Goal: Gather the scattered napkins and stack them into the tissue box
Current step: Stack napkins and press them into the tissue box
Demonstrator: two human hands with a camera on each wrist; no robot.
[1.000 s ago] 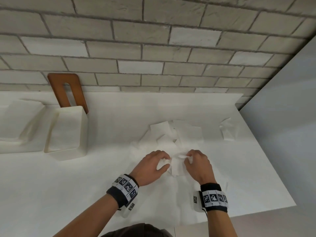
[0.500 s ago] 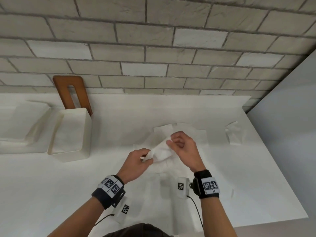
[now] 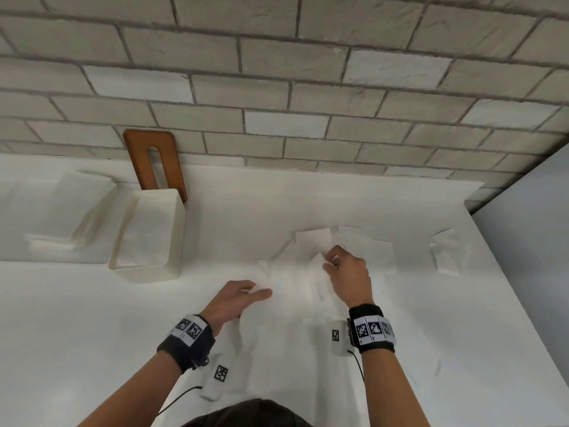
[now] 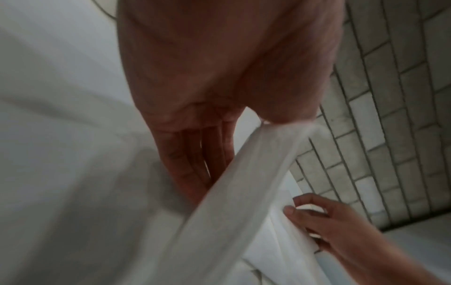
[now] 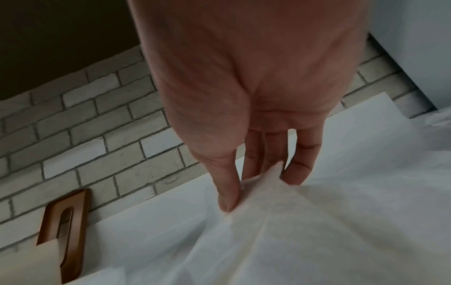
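Head view: both hands hold one napkin [image 3: 295,278] above the bench's middle, stretched betw. them. Left hand [image 3: 237,298] pinches its near-left corner w/ thumb; in the left wrist view the other fingers [image 4: 195,164] are nearly straight. Right hand [image 3: 348,272] pinches the far-right corner, thumb against fingertips [image 5: 295,169]. More napkins [image 3: 381,251] lie scattered behind, one [image 3: 446,251] near the right edge. Box [image 3: 147,235] stands open toward the left side, its wooden lid [image 3: 155,163] leaning at the back edge on the wall.
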